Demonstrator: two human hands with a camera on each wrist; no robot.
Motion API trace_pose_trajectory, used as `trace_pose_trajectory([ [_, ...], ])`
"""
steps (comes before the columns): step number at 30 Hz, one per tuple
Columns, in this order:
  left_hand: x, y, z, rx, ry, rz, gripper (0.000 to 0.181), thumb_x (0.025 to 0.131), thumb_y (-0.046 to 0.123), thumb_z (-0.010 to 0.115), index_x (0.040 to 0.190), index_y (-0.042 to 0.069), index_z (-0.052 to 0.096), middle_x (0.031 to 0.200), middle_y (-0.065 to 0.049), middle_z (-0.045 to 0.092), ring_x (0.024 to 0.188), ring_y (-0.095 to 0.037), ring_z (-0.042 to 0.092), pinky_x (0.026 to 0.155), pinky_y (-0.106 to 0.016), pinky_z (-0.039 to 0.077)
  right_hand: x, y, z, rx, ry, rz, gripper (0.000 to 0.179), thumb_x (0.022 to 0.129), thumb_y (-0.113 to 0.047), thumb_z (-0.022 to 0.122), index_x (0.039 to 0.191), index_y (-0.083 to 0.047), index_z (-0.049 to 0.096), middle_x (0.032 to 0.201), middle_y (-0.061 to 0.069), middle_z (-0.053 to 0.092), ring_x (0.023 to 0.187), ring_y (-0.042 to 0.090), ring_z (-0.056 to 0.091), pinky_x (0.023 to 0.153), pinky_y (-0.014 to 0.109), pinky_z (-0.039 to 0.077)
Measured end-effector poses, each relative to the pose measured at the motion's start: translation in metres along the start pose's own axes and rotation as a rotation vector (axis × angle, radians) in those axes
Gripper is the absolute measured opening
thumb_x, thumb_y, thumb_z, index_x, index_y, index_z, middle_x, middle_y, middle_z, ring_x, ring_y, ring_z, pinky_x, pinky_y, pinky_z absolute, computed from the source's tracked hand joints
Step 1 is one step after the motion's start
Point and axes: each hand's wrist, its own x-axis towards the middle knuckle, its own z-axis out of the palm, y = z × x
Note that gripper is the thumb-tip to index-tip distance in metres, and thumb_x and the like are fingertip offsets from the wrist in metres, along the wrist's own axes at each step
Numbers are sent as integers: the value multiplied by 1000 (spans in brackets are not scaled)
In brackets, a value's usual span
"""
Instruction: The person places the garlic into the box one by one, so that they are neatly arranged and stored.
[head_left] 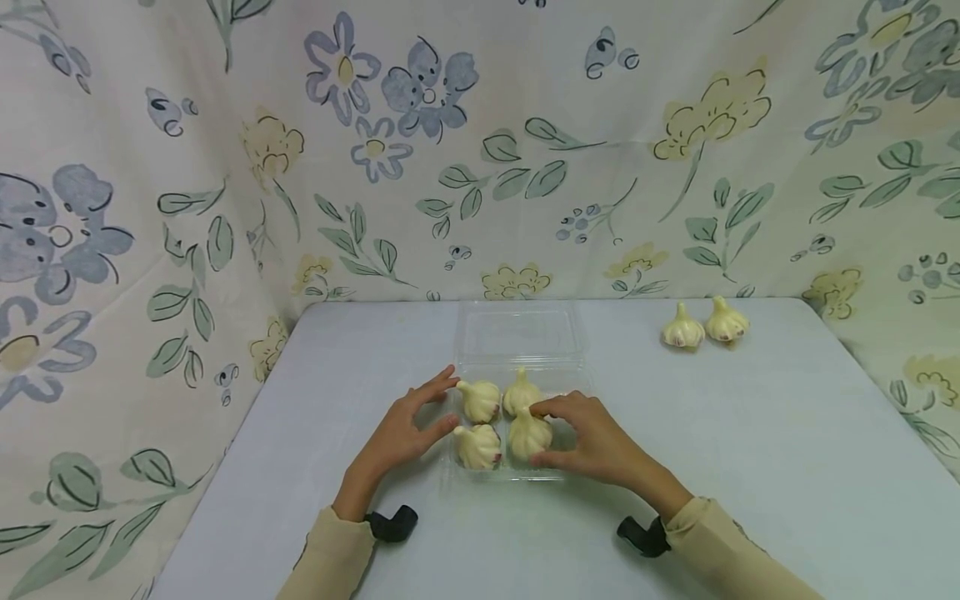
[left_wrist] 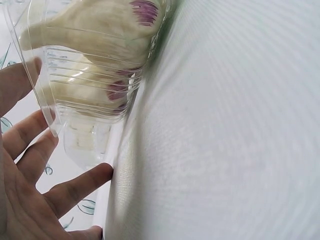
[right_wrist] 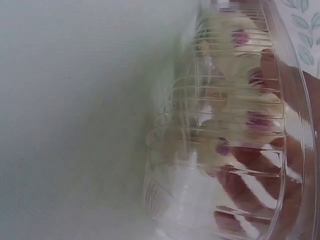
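An opened clear plastic clamshell box holds several garlic bulbs, with its lid folded back behind. My right hand pinches the front right garlic bulb between thumb and fingers, inside the box. Behind that bulb sits another garlic bulb. On the left half rest a rear garlic bulb and a front garlic bulb. My left hand spreads along the box's left rim, its fingertips touching it. The right wrist view shows the right fingers through the ribbed box wall.
Two more garlic bulbs, one left and one right, stand at the back right of the white table. A floral curtain hangs behind the table and along its sides.
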Motion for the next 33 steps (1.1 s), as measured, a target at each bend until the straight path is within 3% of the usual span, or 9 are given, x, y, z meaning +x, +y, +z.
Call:
trace_pose_trajectory([
  [12,0,0,-1,0,2,-4,57,97,36,69,151,27,51,165,9,36,130,-27,62,121,-72,15,5,-3,4,-134,-24,23,59,72,-41,92,123,-20,72,115,-2,72,102,18,62,86,38,41],
  [22,0,2,0,-2,-2,-18,58,97,36,70,151,25,51,165,11,36,132,-27,61,122,-71,15,7,-7,7,-193,-28,75,59,70,-42,93,122,-22,74,109,-1,71,98,18,64,83,38,41],
  [33,0,0,0,6,1,-17,58,97,36,69,151,29,50,165,11,36,131,-26,61,122,-71,15,8,-7,8,-210,-61,56,60,70,-41,92,124,-22,74,109,-3,73,97,14,65,80,34,37],
])
